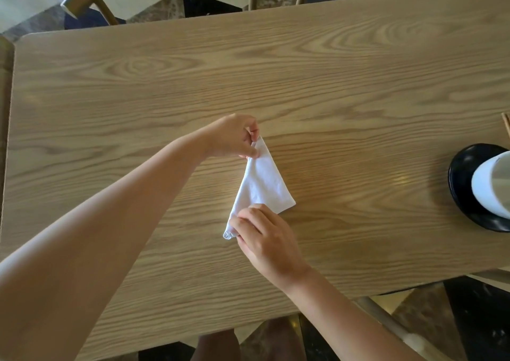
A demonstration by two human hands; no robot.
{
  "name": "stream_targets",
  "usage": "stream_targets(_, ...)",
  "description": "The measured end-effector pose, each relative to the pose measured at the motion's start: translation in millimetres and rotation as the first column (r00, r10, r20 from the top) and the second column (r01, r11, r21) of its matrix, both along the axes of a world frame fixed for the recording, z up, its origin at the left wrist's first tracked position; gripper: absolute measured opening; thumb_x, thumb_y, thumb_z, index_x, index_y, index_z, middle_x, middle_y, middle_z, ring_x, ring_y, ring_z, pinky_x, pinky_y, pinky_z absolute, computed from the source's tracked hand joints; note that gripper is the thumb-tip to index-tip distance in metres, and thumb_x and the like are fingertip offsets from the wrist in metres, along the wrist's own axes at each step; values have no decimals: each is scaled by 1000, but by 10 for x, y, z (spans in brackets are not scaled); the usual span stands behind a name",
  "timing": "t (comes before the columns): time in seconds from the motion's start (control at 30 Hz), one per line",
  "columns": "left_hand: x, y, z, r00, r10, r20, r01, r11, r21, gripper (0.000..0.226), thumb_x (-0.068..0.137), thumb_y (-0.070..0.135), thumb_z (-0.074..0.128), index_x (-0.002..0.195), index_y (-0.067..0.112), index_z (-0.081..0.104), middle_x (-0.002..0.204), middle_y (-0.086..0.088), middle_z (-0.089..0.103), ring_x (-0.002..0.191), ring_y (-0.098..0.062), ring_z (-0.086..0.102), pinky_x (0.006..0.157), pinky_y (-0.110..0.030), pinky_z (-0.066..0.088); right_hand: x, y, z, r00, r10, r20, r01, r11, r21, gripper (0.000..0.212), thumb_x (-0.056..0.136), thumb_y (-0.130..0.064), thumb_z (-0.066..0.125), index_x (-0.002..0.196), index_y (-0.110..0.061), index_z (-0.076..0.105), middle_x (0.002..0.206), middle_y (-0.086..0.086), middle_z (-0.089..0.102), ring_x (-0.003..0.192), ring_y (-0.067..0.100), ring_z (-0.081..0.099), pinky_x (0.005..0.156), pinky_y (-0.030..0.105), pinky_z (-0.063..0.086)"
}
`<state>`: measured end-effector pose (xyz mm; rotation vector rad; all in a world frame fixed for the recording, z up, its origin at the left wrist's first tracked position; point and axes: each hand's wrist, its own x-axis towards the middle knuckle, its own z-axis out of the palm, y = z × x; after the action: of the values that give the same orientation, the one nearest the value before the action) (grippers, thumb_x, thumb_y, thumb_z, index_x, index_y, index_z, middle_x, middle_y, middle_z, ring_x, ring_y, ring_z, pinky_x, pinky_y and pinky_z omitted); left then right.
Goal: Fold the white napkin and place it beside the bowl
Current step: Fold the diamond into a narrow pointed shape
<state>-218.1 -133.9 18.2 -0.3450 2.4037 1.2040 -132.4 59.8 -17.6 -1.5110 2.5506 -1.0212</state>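
At frame centre, my left hand [233, 137] pinches the white napkin [262, 181]'s top corner; my right hand [265, 236] pins its lower corner on the worktop [276, 71]. Soft, light cloth, best held by corners. Bowl [491, 187] far right.

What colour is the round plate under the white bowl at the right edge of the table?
Glossy black round plate, seen in the head view.

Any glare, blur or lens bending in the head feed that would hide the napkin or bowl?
Head view: napkin sharp, evenly lit; soft sheen on the table near the bowl; bowl cut by the right edge; wide-angle bends the table edges; both hands clear.
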Motion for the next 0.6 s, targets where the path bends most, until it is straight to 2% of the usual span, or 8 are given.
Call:
stream_targets(0.1, 45, -1, -50, 998, -4, -57, 1, 999, -52, 22, 71, 13, 73, 80, 19, 53, 72, 5, 61, 66, -10, 57, 69, -24, 46, 32, 19, -32, 999, 44, -1, -44, 996, 72, 10, 83, -6, 59, 86, -13, 65, 86, -1, 63, 85, 16, 56, 75, 26, 48)
stream_targets(0.2, 139, 61, -104, 980, -8, -200, -19, 991, -134, 25, 71, 12, 73, 88, 13, 56, 84, 2, 59, 77, -17, 54, 75, -32, 48, 14, 55, 14, 998, 49, 44, -50, 998, 31, 17, 91, -14, 52, 96, -9, 67, 94, 1, 66, 90, 17, 58, 78, 30, 50)
stream_targets(0.23, 196, 103, -121, 957, -1, -292, -61, 977, -204, 27, 73, 15, 72, 96, 12, 57, 92, -1, 59, 85, -18, 54, 80, -34, 47, -19, 79, 48, 998, 7, 61, -6, 1000, -21, 20, 91, -12, 50, 100, -7, 67, 99, 4, 67, 94, 18, 59, 80, 32, 50)
stream_targets(0.3, 363, 229, -150, 878, 11, -478, -192, 924, -332, 39, 83, 22, 61, 120, 10, 54, 119, -7, 58, 113, -24, 52, 97, -37, 42, -129, 139, 87, 984, -163, 78, 169, 983, -78, 30, 93, -10, 44, 117, -3, 60, 121, 10, 62, 116, 21, 54, 97, 37, 45)
stream_targets(0.37, 555, 398, -159, 824, -12, -567, -259, 882, -394, 51, 92, 25, 44, 139, 7, 38, 147, -8, 38, 138, -22, 30, 111, -40, 24, -267, 167, 90, 941, -326, 96, 327, 945, 7, 42, 96, -16, 33, 136, -4, 41, 145, 12, 40, 138, 23, 30, 112, 42, 27)
stream_targets(0.4, 642, 497, -169, 828, -54, -559, -231, 875, -426, 54, 94, 26, 36, 144, 8, 29, 154, -5, 26, 143, -19, 19, 113, -42, 16, -319, 159, 63, 929, -360, 84, 352, 931, 97, 46, 97, -20, 28, 142, -6, 30, 151, 10, 27, 143, 22, 18, 116, 43, 19)
stream_targets(0.47, 781, 665, -257, 857, -143, -496, -122, 877, -465, 56, 95, 27, 28, 148, 11, 18, 156, 0, 12, 144, -12, 8, 115, -45, 8, -386, 135, -53, 937, -347, 33, 328, 910, 254, 51, 99, -29, 21, 145, -10, 18, 154, 4, 15, 144, 18, 8, 116, 44, 12)
stream_targets(0.6, 891, 773, -471, 909, -133, -395, -65, 891, -450, 61, 92, 33, 24, 148, 12, 16, 157, 0, 13, 144, -11, 5, 115, -48, 10, -466, 144, -199, 961, -276, 4, 247, 868, 430, 57, 98, -43, 4, 147, -16, 15, 154, -2, 13, 143, 11, 5, 115, 43, 5)
